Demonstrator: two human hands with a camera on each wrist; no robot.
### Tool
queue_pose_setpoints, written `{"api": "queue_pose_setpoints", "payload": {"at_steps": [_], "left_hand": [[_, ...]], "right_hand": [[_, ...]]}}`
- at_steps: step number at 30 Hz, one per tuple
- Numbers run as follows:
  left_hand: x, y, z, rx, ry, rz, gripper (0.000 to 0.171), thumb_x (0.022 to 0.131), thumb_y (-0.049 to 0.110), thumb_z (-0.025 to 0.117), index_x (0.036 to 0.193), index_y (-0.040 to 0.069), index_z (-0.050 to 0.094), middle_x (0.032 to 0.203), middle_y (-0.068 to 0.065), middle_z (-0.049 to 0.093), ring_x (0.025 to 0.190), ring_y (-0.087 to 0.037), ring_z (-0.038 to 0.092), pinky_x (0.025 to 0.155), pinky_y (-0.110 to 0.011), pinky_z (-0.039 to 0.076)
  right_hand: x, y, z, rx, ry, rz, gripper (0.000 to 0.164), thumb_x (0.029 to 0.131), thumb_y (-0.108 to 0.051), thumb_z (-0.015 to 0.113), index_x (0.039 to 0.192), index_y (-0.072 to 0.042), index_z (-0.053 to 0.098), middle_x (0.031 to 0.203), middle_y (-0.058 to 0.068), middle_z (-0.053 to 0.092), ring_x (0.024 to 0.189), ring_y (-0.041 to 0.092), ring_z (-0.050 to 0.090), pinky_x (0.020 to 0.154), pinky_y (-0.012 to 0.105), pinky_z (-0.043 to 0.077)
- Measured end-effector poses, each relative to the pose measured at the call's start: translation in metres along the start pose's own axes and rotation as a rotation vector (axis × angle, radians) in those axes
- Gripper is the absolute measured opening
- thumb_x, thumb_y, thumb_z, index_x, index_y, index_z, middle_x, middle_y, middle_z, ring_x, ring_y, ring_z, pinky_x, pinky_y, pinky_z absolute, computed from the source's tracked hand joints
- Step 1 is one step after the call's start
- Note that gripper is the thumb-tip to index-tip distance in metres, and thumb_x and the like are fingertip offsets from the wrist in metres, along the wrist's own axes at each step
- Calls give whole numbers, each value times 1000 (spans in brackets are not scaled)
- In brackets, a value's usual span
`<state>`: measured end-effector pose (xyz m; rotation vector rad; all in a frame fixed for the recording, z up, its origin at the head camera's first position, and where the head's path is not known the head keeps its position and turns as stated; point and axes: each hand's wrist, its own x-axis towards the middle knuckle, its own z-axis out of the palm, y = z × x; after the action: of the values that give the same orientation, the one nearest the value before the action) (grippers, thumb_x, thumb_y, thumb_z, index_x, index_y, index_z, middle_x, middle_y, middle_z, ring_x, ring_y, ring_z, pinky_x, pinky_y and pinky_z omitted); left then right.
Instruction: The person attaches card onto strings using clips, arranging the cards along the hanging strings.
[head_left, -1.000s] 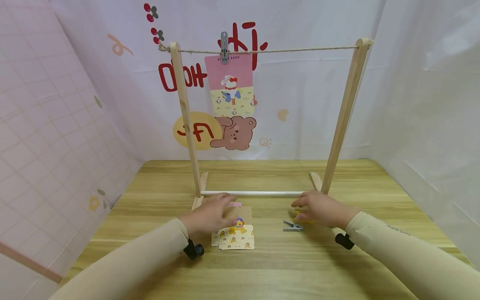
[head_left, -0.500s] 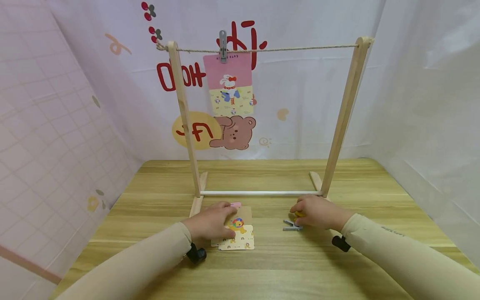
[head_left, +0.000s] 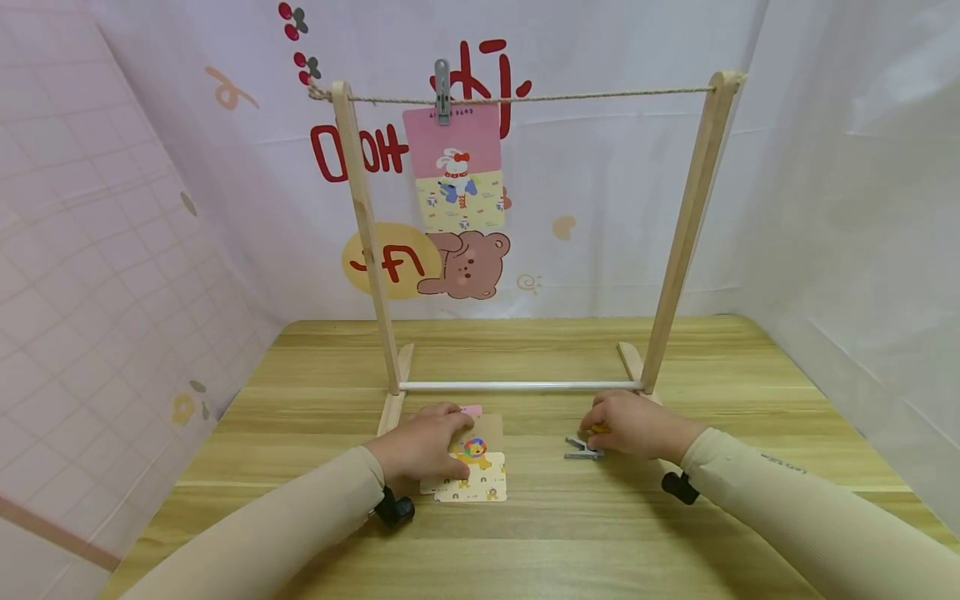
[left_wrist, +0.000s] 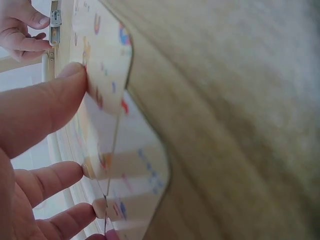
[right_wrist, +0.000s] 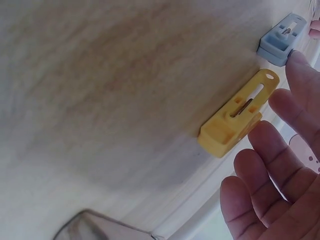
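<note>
My left hand (head_left: 420, 448) rests on a small stack of printed cards (head_left: 491, 487) lying on the table. Its thumb and spread fingertips touch the card surface in the left wrist view. The top card shows a lion; a pink card's edge (head_left: 472, 410) peeks out behind. My right hand (head_left: 641, 423) hovers low over a yellow clothespin (right_wrist: 240, 112), mostly hidden by the hand in the head view. In the right wrist view the fingers are loosely bent beside it, not wrapped round it. A grey clothespin (head_left: 582, 450) lies by the thumb.
A wooden frame with two posts (head_left: 686, 233) and a white bottom bar (head_left: 521, 386) stands behind the hands. Twine (head_left: 600, 95) runs between the post tops. A grey clothespin (head_left: 442, 92) holds a pink and yellow card (head_left: 480, 146) on it.
My left hand has lowered onto the card stack, its thumb now on the lion card. My right hand has come down over the yellow clothespin, thumb beside the grey one.
</note>
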<state>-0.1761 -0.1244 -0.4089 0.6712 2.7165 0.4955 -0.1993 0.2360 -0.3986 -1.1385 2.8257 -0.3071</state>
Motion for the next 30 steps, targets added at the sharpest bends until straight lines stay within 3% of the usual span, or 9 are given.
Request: {"api": "queue_pose_setpoints", "payload": {"at_steps": [15, 23, 30], "left_hand": [[1, 1, -1, 18, 1, 5, 79, 83, 45, 89, 149, 16, 58, 157, -10, 49, 147, -35, 45, 119, -54, 40], [4, -2, -2, -13, -5, -24, 80, 82, 46, 90, 150, 19, 57, 155, -6, 51, 144, -33, 47, 117, -53, 42], [5, -4, -6, -48, 27, -55, 81, 81, 41, 92, 150, 15, 57, 155, -8, 52, 141, -32, 50, 117, -51, 43]], "right_hand": [[1, 0, 0, 11, -9, 13, 24, 90, -24, 83, 109, -9, 81, 90, -6, 64, 79, 1, 51, 70, 25, 49], [1, 3, -2, 22, 20, -29, 19, 94, -17, 79, 111, -8, 80, 102, 0, 74, 93, 14, 70, 80, 32, 59], [2, 3, -3, 19, 0, -23, 22, 93, -12, 79, 114, -6, 78, 105, 4, 75, 93, 14, 70, 79, 31, 59]]}}
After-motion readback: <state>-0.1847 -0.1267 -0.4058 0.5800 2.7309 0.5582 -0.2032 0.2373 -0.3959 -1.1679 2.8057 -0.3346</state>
